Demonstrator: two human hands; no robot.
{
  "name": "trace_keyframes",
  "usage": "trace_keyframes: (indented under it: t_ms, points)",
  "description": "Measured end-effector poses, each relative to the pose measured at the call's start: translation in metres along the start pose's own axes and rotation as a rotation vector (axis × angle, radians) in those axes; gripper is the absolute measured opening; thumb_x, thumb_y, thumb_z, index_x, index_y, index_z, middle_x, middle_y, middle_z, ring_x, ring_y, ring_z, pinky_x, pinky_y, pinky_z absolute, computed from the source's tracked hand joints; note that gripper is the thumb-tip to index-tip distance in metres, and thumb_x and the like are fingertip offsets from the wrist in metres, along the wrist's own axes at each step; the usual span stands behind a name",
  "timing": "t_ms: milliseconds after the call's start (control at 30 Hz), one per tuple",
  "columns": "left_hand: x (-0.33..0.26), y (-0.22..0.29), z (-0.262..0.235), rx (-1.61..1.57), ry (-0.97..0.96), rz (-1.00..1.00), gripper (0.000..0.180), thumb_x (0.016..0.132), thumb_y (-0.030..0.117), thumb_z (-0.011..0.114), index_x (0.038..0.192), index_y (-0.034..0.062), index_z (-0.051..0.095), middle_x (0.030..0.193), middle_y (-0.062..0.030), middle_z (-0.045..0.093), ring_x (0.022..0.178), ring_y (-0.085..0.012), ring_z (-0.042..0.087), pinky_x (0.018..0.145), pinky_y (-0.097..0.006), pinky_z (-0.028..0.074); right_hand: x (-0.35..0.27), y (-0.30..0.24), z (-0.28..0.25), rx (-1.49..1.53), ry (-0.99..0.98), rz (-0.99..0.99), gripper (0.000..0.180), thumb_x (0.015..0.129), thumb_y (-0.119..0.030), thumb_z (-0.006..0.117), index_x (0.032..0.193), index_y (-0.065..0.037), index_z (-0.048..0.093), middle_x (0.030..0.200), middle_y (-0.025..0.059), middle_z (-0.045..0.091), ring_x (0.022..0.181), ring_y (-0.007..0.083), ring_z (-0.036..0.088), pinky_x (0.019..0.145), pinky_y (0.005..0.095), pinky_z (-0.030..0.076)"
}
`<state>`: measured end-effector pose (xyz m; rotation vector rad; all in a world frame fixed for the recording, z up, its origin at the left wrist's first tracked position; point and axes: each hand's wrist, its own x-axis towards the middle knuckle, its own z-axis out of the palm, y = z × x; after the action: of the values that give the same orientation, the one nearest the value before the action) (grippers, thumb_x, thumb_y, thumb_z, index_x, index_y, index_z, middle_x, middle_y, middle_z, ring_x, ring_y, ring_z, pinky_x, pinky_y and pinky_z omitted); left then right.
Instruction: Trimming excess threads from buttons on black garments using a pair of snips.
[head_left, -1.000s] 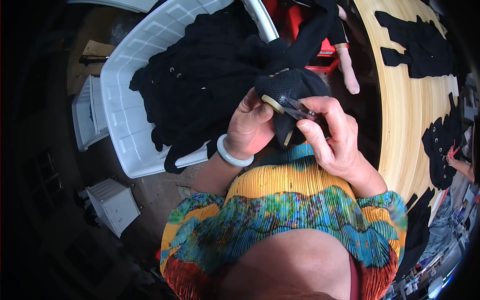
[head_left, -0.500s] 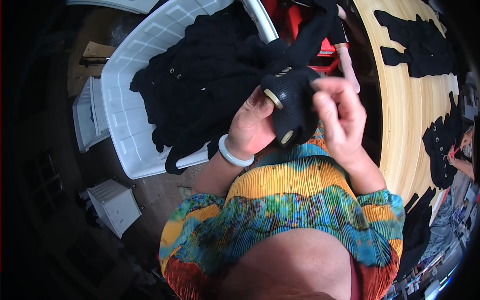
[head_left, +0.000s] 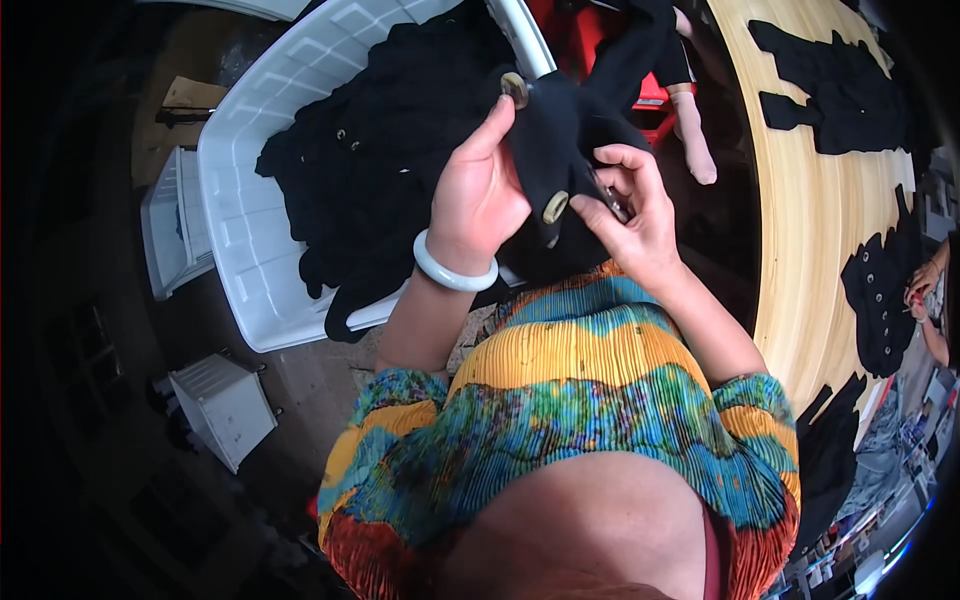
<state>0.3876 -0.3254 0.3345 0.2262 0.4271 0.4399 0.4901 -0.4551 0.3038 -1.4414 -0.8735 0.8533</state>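
In front of my chest I hold up part of a black knit garment (head_left: 548, 135) with large pale, dark-centred buttons. My left hand (head_left: 478, 200) is closed on its left side, the thumb reaching up against the upper button (head_left: 514, 90). The thumb of my right hand (head_left: 638, 222) presses beside the lower button (head_left: 556, 207), its fingers curled at the cloth. Within that hand sits a small dark, glinting thing (head_left: 618, 207), mostly hidden, whose kind I cannot make out. A white bangle (head_left: 455, 272) circles my left wrist.
A white plastic tub (head_left: 232, 220) heaped with black garments (head_left: 400, 150) stands ahead to the left. Along the right runs a wooden table (head_left: 800, 240) bearing more black buttoned garments (head_left: 880, 290). At its far side another person's hands (head_left: 922, 285) work. A socked foot (head_left: 692, 140) shows by red plastic stools (head_left: 585, 45).
My left hand has moved up and left, turning the garment. My right hand has shifted slightly left and down onto the cloth by the lower button.
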Motion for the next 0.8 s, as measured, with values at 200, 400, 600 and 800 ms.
trace_keyframes:
  t_ms: [200,400,600,800]
  points:
    - [0.004,-0.007,-0.020,0.167,0.026,-0.093,0.036,0.091,0.032,0.033,0.108,0.0029,0.046,0.103,-0.0074,0.054,0.099,-0.0171,0.050,0.087,-0.031,0.039,0.015,-0.016,-0.006,0.338,0.060,0.018,0.034,0.072,0.005,0.060,0.101,-0.002,0.044,0.071,-0.0073,0.039,0.062,-0.0005,0.033,0.058,0.0131,0.030]
    - [-0.011,-0.016,-0.035,0.199,-0.031,-0.208,0.035,0.090,0.031,0.036,0.106,0.0020,0.049,0.101,-0.0079,0.055,0.097,-0.0177,0.052,0.085,-0.034,0.041,0.020,-0.027,-0.019,0.222,0.052,-0.032,0.033,0.072,0.002,0.061,0.102,-0.003,0.047,0.089,-0.0040,0.048,0.070,-0.0005,0.039,0.063,0.0130,0.035]
    - [-0.019,-0.021,-0.041,0.170,-0.140,-0.307,0.033,0.091,0.025,0.033,0.112,0.0018,0.044,0.108,-0.0105,0.052,0.102,-0.0208,0.050,0.088,-0.037,0.040,0.019,-0.029,-0.023,0.272,0.050,0.004,0.031,0.073,0.001,0.061,0.101,-0.004,0.048,0.088,-0.0045,0.048,0.070,-0.0011,0.041,0.065,0.0129,0.037]
    - [-0.035,-0.013,-0.021,0.208,-0.225,-0.027,0.028,0.088,0.015,0.042,0.110,-0.0003,0.046,0.110,-0.0103,0.051,0.106,-0.0201,0.048,0.090,-0.036,0.039,0.013,-0.039,-0.027,0.189,-0.047,0.053,0.032,0.074,-0.003,0.062,0.104,-0.003,0.049,0.082,-0.0033,0.050,0.069,0.0006,0.044,0.063,0.0145,0.038]
